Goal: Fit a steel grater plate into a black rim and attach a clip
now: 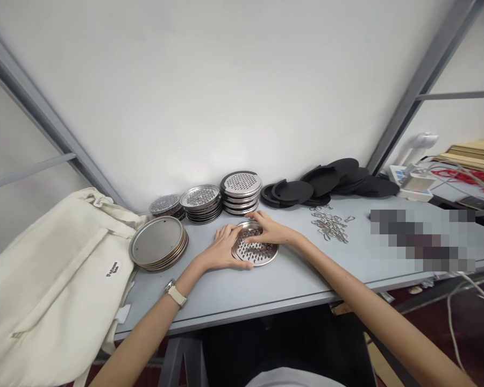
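A round metal grater disc (262, 256) lies on the grey table, its face full of raised holes. My left hand (223, 248) curls around its left rim, thumb toward me and fingers at the far side. Across the top right, my right hand (269, 230) grips the disc with its fingers on the far edge and its thumb over the holes. The hands cover part of the rim. Behind them stand a tall stack of grater discs (242, 184) with a black part on top, a second stack (200, 198) and a lower one (164, 204).
Plain metal discs (156, 241) are piled at left, beside a cream bag (64, 279). Black round covers (293, 191) lie in an overlapping heap at the back right. Small metal clips (329, 223) are scattered before them. A blurred patch hides part of the right side.
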`<act>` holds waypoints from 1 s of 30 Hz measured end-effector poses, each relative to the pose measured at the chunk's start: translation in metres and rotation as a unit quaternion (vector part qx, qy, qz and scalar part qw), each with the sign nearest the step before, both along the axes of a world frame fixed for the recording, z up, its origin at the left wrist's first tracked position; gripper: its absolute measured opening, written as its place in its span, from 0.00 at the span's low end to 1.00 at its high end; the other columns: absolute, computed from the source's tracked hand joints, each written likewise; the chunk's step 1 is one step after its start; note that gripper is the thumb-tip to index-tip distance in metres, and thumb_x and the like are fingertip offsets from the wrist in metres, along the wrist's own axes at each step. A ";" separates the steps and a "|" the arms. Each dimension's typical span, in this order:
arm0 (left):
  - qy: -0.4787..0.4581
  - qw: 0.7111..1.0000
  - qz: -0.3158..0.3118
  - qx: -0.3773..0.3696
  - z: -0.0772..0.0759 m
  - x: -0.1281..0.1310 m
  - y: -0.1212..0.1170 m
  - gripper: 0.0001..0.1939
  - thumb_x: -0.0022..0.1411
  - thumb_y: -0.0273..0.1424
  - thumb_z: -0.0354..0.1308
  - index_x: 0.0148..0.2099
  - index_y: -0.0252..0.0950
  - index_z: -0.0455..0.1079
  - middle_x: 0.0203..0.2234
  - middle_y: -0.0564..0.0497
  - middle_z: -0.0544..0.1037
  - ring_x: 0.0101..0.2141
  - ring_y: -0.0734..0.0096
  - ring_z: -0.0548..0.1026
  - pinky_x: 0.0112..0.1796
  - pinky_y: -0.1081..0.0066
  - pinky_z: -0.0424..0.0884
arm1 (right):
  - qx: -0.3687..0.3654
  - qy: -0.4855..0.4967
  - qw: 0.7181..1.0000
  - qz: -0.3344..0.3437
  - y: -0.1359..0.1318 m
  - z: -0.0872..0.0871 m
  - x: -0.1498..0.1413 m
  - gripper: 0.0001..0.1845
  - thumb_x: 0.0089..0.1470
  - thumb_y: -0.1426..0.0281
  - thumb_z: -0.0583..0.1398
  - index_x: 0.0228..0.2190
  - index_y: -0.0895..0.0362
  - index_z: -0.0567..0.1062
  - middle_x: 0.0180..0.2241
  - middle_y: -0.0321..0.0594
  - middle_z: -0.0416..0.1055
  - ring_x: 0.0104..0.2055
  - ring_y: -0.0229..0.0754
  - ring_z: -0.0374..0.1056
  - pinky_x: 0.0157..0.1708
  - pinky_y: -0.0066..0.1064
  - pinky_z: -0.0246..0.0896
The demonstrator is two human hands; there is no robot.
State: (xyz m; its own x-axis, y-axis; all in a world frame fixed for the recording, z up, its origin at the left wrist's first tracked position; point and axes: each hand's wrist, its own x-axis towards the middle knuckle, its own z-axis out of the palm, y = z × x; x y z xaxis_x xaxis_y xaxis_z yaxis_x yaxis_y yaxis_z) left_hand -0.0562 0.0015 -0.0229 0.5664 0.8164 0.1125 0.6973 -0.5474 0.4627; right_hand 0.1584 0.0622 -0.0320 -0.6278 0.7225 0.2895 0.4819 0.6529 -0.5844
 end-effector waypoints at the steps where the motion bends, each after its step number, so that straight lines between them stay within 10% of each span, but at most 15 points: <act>1: 0.000 1.000 0.001 0.000 0.000 0.000 0.000 0.55 0.40 0.58 0.62 0.65 0.44 0.44 0.51 0.43 0.58 0.53 0.48 0.58 0.55 0.49 0.52 | -0.012 -0.016 1.000 0.009 0.000 0.000 0.002 0.43 0.41 0.49 0.65 0.53 0.55 0.60 0.48 0.46 0.59 0.52 0.51 0.58 0.52 0.43 0.56; 10: -0.004 1.000 0.002 -0.006 0.002 0.001 0.000 0.55 0.41 0.56 0.62 0.66 0.44 0.43 0.51 0.44 0.58 0.53 0.49 0.58 0.55 0.49 0.50 | 0.025 -0.046 0.999 0.001 -0.002 0.000 -0.002 0.29 0.47 0.54 0.63 0.47 0.55 0.65 0.45 0.46 0.62 0.49 0.50 0.58 0.51 0.43 0.55; 30: 0.003 1.000 0.003 -0.013 0.002 0.001 -0.001 0.54 0.43 0.56 0.62 0.65 0.42 0.42 0.54 0.43 0.57 0.55 0.48 0.55 0.57 0.49 0.48 | -0.054 -0.024 0.998 0.027 0.004 0.007 0.013 0.39 0.42 0.49 0.64 0.51 0.56 0.63 0.47 0.45 0.62 0.50 0.48 0.60 0.51 0.40 0.57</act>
State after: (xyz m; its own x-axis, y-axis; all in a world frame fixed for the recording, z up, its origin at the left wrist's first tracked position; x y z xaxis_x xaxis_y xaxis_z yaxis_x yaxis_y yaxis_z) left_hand -0.0555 0.0010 -0.0211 0.5618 0.8225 0.0889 0.7031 -0.5314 0.4726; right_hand 0.1714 0.0665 -0.0250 -0.6781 0.7124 0.1810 0.4763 0.6134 -0.6299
